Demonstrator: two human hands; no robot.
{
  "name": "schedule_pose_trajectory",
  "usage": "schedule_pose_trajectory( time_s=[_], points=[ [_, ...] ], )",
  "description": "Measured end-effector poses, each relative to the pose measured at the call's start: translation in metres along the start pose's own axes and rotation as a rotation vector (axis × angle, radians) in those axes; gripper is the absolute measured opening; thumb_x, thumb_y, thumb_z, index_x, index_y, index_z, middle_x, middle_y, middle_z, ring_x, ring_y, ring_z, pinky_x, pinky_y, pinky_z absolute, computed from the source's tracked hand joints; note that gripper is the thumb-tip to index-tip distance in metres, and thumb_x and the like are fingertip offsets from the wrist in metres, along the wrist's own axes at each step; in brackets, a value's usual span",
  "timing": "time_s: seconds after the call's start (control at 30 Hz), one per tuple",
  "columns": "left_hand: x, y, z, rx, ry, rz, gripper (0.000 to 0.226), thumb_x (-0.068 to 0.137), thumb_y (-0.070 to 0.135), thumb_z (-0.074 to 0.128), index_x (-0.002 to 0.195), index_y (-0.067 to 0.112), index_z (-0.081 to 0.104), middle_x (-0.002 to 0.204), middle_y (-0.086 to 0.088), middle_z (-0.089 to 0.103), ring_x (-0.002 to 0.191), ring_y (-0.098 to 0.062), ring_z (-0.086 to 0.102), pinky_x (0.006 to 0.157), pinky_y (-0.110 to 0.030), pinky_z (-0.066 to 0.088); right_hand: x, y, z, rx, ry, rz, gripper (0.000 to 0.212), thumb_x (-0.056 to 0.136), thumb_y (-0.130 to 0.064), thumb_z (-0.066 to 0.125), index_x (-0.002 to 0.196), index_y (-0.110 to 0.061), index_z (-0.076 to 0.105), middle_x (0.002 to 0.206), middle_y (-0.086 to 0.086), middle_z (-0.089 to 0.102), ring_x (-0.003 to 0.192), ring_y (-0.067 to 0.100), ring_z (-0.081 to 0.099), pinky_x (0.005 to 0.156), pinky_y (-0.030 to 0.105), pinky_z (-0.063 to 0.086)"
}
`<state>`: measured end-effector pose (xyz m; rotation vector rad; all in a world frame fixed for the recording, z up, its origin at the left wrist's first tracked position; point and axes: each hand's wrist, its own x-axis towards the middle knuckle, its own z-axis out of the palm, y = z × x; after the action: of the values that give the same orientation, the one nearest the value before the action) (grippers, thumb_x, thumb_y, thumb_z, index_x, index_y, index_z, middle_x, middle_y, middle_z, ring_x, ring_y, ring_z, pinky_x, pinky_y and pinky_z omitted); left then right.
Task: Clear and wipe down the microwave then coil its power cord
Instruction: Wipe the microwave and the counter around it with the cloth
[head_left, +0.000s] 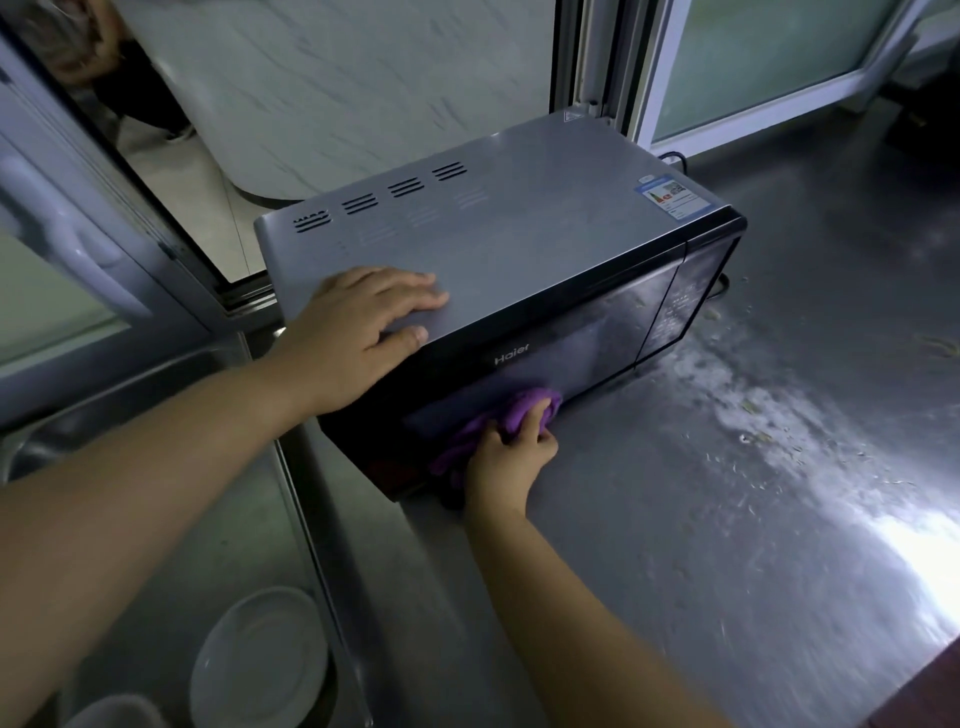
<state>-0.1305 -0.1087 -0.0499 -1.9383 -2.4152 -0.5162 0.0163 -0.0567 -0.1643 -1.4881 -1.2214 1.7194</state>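
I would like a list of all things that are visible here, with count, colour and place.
microwave: one, silver top and black front, on the counter.
cloth: one, purple, against the microwave door.
cord: one, black, behind the microwave.
label: one, blue and white, on the microwave top.
counter: one, steel, with crumbs.
plate: one, white, in the sink.
sink: one, steel, left.
left hand: flat on the microwave top.
right hand: grips the cloth.

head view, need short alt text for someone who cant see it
A person's right hand wipes the microwave door with a purple cloth while the left hand rests flat on top. White plates sit in the sink at lower left.
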Motion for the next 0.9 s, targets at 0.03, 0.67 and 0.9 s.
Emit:
schedule_pose_trajectory(
  time_s=[0.03,0.67,0.9],
  points=[
    [-0.001,-0.001,0.002,-0.017,0.021,-0.006,0.044,0.088,0.043,0.041,0.127,0.029,0.053,0.136,0.009,0.049,0.125,-0.013,0.042,0.107,-0.039,0.028,0.004,0.008,-0.001,-0.015,0.001,0.046,0.067,0.091,-0.005,0.047,0.149,-0.023,0.018,0.135,0.011,0.025,0.108,0.028,0.049,0.100,0.043,0.044],
    [-0.004,-0.005,0.005,-0.029,0.052,-0.009,0.040,0.092,0.042,0.039,0.129,0.033,0.051,0.138,0.014,0.047,0.126,-0.009,0.037,0.104,-0.029,0.023,-0.079,-0.028,0.034,0.140,-0.098,-0.329,0.076,0.085,-0.003,0.051,0.148,-0.029,0.019,0.128,0.002,0.024,0.113,0.027,0.044,0.102,0.042,0.042],
    [-0.004,-0.005,0.007,-0.053,0.067,-0.011,0.040,0.091,0.042,0.040,0.128,0.033,0.053,0.137,0.015,0.048,0.124,-0.008,0.038,0.102,-0.026,0.022,-0.071,-0.006,0.038,0.103,-0.023,-0.373,0.080,0.086,0.009,0.049,0.144,-0.036,0.017,0.131,0.007,0.026,0.113,0.017,0.042,0.105,0.034,0.040]
  ],
)
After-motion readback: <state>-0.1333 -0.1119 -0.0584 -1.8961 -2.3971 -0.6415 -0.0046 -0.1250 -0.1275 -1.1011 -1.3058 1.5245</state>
